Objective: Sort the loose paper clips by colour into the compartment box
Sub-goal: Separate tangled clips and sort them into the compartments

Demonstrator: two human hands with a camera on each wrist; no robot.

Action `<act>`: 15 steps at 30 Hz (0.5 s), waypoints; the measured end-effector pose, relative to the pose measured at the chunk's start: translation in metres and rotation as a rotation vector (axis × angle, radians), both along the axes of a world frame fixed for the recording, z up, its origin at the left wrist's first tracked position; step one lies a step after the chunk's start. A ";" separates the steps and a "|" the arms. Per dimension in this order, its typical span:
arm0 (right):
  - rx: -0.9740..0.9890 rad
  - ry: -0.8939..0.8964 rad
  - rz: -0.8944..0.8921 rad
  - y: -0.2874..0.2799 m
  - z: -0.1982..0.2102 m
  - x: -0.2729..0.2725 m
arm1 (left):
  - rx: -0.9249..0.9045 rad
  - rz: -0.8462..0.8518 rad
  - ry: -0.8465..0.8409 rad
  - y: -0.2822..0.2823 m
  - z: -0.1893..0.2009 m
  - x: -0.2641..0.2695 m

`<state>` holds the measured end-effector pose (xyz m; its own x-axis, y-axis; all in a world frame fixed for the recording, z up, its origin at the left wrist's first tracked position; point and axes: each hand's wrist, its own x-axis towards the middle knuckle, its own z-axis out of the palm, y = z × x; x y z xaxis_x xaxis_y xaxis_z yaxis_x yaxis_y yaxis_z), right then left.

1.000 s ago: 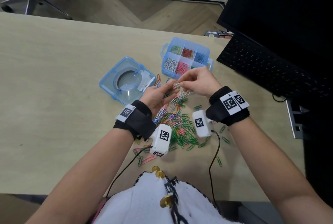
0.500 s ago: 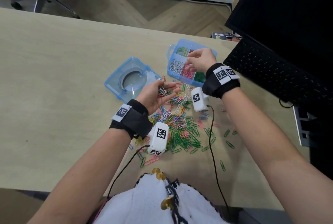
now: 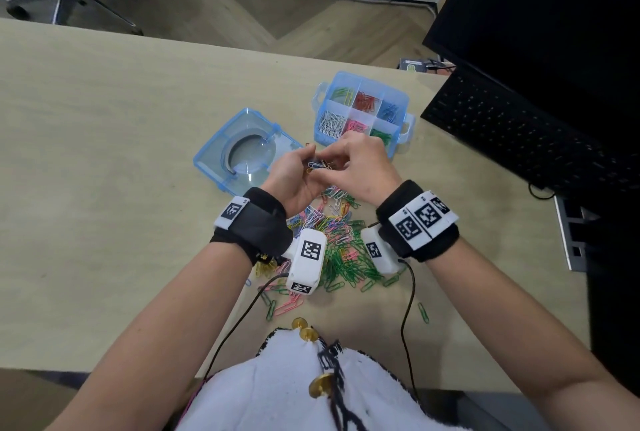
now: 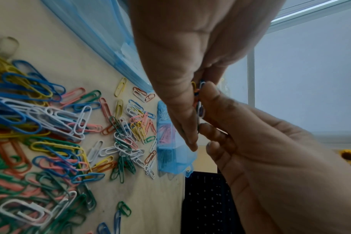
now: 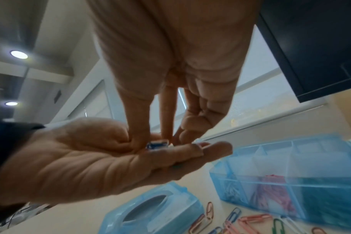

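Loose paper clips of coloured and white coated wire (image 3: 341, 243) lay heaped on the pale wooden desk (image 3: 104, 153) beneath both wrists, near the person's body; a small handful of mixed clips (image 3: 320, 165) sat in the cupped left hand (image 3: 294, 176), its fingers curled up around them, raised above the far edge of the heap; the right hand (image 3: 360, 167) met it from the right, thumb and fingertips (image 5: 166, 134) bent down into the palm, apparently closing on a blue clip (image 5: 157, 144), though whether it had been lifted free could not be told; the translucent blue plastic compartment box (image 3: 398, 98) stood open just beyond the right hand, its cells already holding green, red, blue, white and pink clips; its clear blue lid (image 3: 221, 150) lay flat just beyond the left hand; the step in hand looked like picking one colour from the palm; the next move would likely call for a short carry forward to the blue cell in the box's far right corner, and a clean release there without dragging tangled neighbours along.
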<state>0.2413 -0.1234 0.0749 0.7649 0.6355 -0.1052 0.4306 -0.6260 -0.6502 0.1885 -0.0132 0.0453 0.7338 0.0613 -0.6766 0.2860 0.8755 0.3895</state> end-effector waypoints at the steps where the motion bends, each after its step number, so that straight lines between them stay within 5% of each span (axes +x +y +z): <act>1: -0.001 -0.017 -0.011 0.002 -0.001 -0.001 | 0.007 -0.001 -0.009 -0.001 0.000 0.001; 9: 0.129 0.219 -0.098 0.001 -0.008 0.009 | -0.041 -0.001 -0.023 0.002 -0.001 0.000; 15: 0.349 0.615 -0.177 -0.011 -0.001 0.018 | -0.012 -0.012 -0.010 0.004 -0.001 -0.001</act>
